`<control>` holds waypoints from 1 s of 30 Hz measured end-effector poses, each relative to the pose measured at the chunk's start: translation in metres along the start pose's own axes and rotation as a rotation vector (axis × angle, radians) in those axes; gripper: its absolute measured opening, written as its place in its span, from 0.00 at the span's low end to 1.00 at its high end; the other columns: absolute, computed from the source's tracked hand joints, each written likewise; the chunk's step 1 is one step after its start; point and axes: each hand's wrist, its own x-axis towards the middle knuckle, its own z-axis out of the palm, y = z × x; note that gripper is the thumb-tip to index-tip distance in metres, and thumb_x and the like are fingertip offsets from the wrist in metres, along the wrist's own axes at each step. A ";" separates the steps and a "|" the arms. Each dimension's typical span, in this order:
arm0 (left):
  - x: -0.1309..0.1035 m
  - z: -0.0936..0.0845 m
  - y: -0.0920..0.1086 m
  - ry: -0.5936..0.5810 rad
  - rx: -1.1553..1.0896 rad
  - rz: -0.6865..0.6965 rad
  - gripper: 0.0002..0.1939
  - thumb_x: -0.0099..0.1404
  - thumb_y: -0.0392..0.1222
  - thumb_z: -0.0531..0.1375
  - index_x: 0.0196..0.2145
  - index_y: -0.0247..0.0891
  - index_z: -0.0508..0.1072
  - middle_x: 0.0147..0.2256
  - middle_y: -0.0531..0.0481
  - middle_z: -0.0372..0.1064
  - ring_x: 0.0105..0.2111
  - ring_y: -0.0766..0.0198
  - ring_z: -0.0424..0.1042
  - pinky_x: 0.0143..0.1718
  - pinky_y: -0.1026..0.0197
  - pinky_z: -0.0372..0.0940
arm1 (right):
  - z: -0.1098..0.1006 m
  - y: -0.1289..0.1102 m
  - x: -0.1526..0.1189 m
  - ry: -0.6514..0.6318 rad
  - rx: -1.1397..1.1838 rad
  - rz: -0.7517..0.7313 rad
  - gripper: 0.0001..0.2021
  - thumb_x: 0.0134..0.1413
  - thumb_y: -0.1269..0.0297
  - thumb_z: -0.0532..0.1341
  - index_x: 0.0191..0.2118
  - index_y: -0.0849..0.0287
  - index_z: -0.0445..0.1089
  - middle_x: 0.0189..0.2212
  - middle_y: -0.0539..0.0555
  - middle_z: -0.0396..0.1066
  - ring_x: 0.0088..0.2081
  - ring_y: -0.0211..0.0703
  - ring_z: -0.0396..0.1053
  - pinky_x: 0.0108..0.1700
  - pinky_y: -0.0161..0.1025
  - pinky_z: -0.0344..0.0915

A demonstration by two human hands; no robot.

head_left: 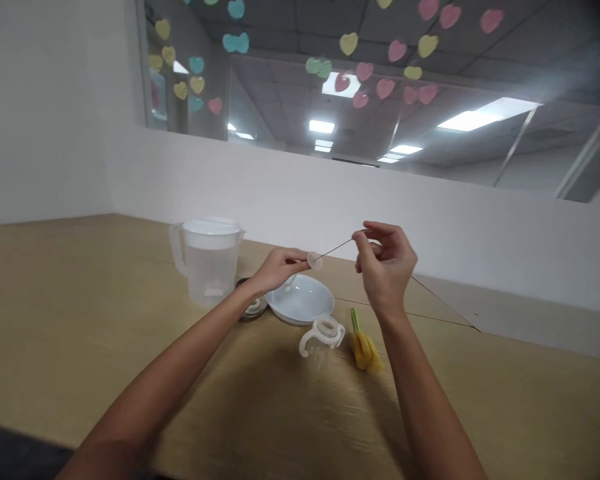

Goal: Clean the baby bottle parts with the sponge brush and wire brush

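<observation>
nearest me, the two bare forearms reach in over the brown tabletop (80, 320). between them stands a clear bottle with a white two-handled collar (325, 328), its lower part too blurred for me to make out. right of it, close by the right forearm, lies a yellow thing with a green stem (364, 350). just behind the bottle i see a white bowl (305, 303), and left of that a dark round dish (253, 316) with a white piece in it; my left forearm and hand cut across the dish and the bowl's left edge, so i can't see all of either.

above the bowl, my left hand (276, 268) pinches a small clear disc (316, 261) at its fingertips. a thin dark rod (336, 249) slants up from the disc to my right hand (389, 267), whose thumb and fingers are closed on its far end.

farther left, a lidded clear pitcher (211, 267) stands upright, handle to the left. behind everything runs a white wall (280, 193), then a window with paper hearts (349, 43).
</observation>
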 end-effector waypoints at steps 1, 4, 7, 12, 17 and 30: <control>0.000 0.000 -0.001 0.011 -0.010 0.006 0.13 0.53 0.45 0.61 0.35 0.35 0.77 0.39 0.45 0.73 0.40 0.58 0.70 0.38 0.62 0.62 | 0.001 0.000 -0.001 -0.002 -0.009 -0.003 0.08 0.47 0.65 0.61 0.35 0.59 0.66 0.28 0.48 0.67 0.14 0.27 0.56 0.15 0.31 0.54; 0.001 0.001 -0.005 0.013 -0.016 0.006 0.15 0.53 0.45 0.61 0.36 0.33 0.76 0.39 0.44 0.73 0.40 0.57 0.70 0.37 0.62 0.62 | 0.003 0.002 -0.003 -0.011 -0.030 -0.001 0.08 0.47 0.65 0.62 0.35 0.59 0.65 0.29 0.48 0.67 0.14 0.27 0.57 0.15 0.30 0.54; 0.002 0.001 -0.007 0.007 -0.029 0.015 0.15 0.52 0.44 0.62 0.36 0.32 0.76 0.39 0.42 0.73 0.41 0.57 0.69 0.38 0.62 0.62 | 0.003 0.004 -0.004 -0.031 -0.045 0.010 0.08 0.46 0.64 0.62 0.34 0.58 0.65 0.29 0.48 0.67 0.13 0.26 0.57 0.14 0.30 0.53; 0.001 0.001 -0.001 0.040 -0.045 0.041 0.14 0.53 0.44 0.62 0.35 0.33 0.77 0.40 0.43 0.72 0.42 0.57 0.69 0.41 0.61 0.62 | 0.005 0.009 -0.004 -0.040 -0.037 0.038 0.07 0.46 0.65 0.62 0.33 0.58 0.64 0.30 0.49 0.67 0.13 0.26 0.56 0.14 0.29 0.53; 0.001 0.000 0.007 0.065 -0.010 0.034 0.13 0.53 0.45 0.62 0.35 0.35 0.77 0.41 0.45 0.72 0.44 0.57 0.68 0.44 0.60 0.61 | 0.007 0.019 -0.003 -0.059 0.037 0.132 0.08 0.45 0.65 0.61 0.33 0.58 0.63 0.28 0.49 0.67 0.13 0.27 0.55 0.13 0.29 0.52; 0.003 0.008 0.009 0.100 0.052 -0.130 0.16 0.51 0.48 0.63 0.37 0.37 0.76 0.38 0.47 0.73 0.42 0.56 0.68 0.43 0.59 0.60 | 0.017 0.024 -0.007 -0.212 0.077 0.148 0.07 0.47 0.64 0.58 0.34 0.59 0.66 0.29 0.49 0.67 0.15 0.26 0.50 0.18 0.30 0.50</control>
